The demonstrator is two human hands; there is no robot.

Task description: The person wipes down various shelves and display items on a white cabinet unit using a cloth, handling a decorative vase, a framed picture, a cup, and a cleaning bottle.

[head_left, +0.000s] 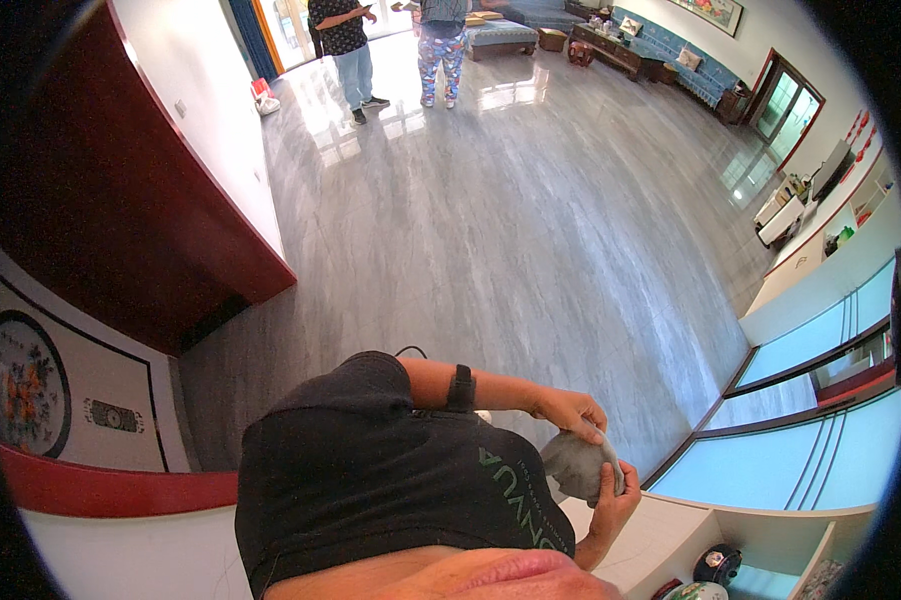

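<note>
My left hand (570,412), with a black band on its wrist, pinches the upper edge of a grey cloth (579,466). My right hand (617,496) grips the same cloth at its lower right side, thumb on top. Gathered and draped between the two hands, the cloth hangs beside the front of my black T-shirt (390,480). A pale cabinet top (645,517) lies below and to the right of my right hand.
Glass-panelled sliding doors (803,457) stand at the right, above an open shelf holding a dark jar (717,564). A dark red panel (142,202) is at the left. Two people (353,60) (441,60) stand far off on the grey floor, near blue-covered seating (668,56).
</note>
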